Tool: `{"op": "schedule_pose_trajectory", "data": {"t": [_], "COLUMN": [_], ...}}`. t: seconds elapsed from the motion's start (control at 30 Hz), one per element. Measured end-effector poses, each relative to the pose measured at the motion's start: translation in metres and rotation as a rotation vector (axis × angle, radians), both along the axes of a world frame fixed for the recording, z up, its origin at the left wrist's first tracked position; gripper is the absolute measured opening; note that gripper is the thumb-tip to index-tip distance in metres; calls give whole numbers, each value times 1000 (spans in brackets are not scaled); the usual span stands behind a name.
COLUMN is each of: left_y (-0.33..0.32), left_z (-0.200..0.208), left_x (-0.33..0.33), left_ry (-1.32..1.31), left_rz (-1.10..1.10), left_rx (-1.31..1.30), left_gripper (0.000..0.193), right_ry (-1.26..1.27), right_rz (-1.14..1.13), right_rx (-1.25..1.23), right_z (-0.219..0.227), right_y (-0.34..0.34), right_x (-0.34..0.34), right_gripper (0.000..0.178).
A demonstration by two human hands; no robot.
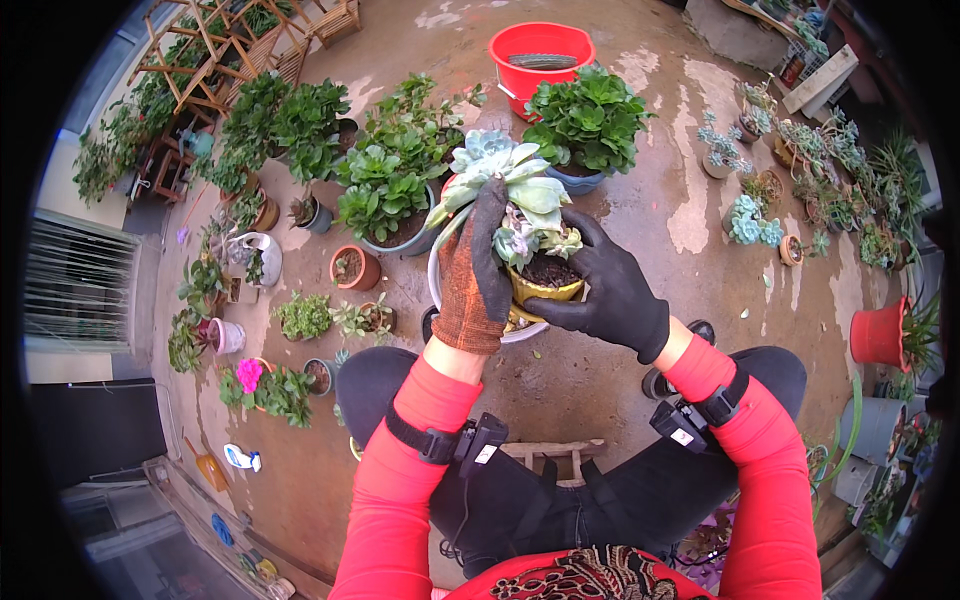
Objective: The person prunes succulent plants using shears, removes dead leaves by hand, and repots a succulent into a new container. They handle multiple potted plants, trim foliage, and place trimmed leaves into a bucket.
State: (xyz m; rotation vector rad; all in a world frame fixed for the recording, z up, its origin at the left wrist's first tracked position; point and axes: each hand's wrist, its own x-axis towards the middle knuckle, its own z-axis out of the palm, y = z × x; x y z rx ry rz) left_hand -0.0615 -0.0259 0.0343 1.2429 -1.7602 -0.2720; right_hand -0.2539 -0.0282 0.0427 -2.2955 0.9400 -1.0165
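Observation:
In front of me, over my spread knees, is a succulent (540, 192) with thick pale green leaves, leaning from a small yellow pot (546, 291). My left hand (474, 285), in an orange and black glove, is closed against the plant's left side, with its thumb up on the leaves; its other fingers are mostly hidden. Wrapped round the pot's right side is my right hand (622, 296) in a black glove. Smaller rosettes (522, 240) sit over dark soil (550, 268) inside the pot. Below it, a white basin (434, 278) shows partly.
A red bucket (508, 75) stands ahead, beside a leafy plant (588, 118) in a blue pot. More potted plants (385, 195) crowd the left, near a terracotta pot (368, 268). On the right are succulents (752, 222) and a red pot (878, 335). A spray bottle (241, 458) lies lower left.

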Motion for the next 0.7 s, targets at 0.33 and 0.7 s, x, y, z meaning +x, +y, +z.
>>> {"op": "schedule_pose_trajectory", "data": {"t": [0.33, 0.7], "left_y": [1, -11], "left_z": [6, 6], "left_x": [-14, -7], "left_ry": [431, 1654], "left_rz": [-48, -364], "left_rx": [55, 361], "left_gripper": [48, 42], "right_ry": [-3, -10], "right_rz": [-51, -65], "right_rx": [-57, -69], "right_z": [2, 0], "right_y": [-3, -6], "right_x": [7, 10], "right_gripper": [57, 57]}}
